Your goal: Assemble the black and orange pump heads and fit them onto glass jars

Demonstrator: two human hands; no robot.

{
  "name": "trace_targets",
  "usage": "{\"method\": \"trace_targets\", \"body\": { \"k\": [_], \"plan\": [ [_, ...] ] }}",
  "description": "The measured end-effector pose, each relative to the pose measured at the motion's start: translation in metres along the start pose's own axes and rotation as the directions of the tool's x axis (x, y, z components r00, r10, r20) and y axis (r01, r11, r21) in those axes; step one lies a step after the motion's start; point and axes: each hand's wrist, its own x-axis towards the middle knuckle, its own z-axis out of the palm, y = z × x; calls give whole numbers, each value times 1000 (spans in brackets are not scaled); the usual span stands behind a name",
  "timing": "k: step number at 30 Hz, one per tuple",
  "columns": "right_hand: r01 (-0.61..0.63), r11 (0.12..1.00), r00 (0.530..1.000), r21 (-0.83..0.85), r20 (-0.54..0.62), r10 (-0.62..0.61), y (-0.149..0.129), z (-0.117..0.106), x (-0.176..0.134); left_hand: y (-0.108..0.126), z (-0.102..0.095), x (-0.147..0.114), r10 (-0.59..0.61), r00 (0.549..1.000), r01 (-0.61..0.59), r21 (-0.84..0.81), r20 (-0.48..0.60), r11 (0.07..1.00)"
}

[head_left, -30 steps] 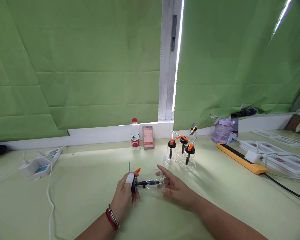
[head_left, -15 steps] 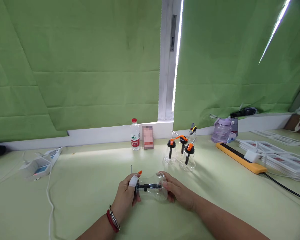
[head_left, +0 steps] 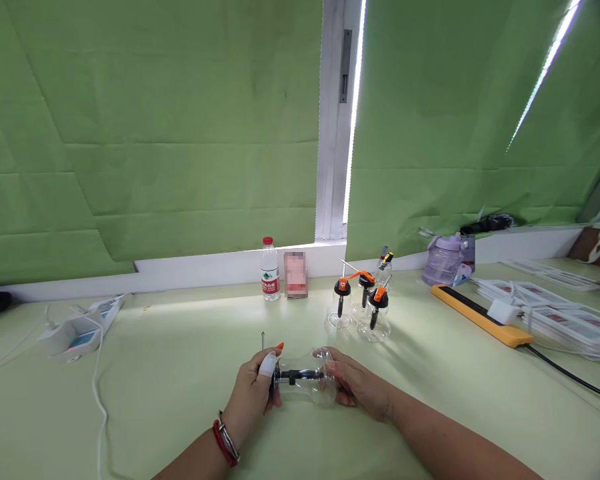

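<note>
In the head view, a clear, waisted jar (head_left: 307, 388) lies on its side between my hands, just above or on the table. A black rod with a small block on it runs along inside the jar. My left hand (head_left: 253, 383), its thumb wrapped in white tape, is closed round the black cap end. An orange tip and a thin metal rod stick out beyond those fingers; the cap is mostly hidden. My right hand (head_left: 357, 380) grips the wide base of the jar. Several similar jars (head_left: 374, 328) with black caps and orange levers stand upright further back.
A red-capped water bottle (head_left: 270, 273) and a pink phone-like panel (head_left: 296, 275) stand by the wall. To the right are a purple jug (head_left: 443, 261), a yellow power strip (head_left: 480, 317) and stacked white sheets (head_left: 570, 327). A white cable (head_left: 99, 393) runs down the left side.
Almost nothing differs. Both hands keep their hold on the jar, which has shifted down very slightly at its base end.
</note>
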Motion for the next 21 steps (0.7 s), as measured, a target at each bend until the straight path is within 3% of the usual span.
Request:
{"method": "trace_targets", "body": {
  "k": [4, 9, 15, 21],
  "plan": [
    [4, 1000, 1000, -30, -10, -5, 0, 0, -1, -3, 0, 1, 24, 1000, -24, -6, 6, 1000],
    [9, 999, 1000, -41, 6, -9, -2, 1, -3, -3, 0, -1, 96, 994, -100, -75, -61, 992],
    [90, 994, 994, 53, 51, -93, -1, 5, -1, -3, -2, 3, 50, 987, -80, -200, -151, 977],
    [141, 990, 989, -11, 45, -140, 4, 14, 0, -5, -4, 6, 64, 993, -85, -232, -98, 969]
  ]
}}
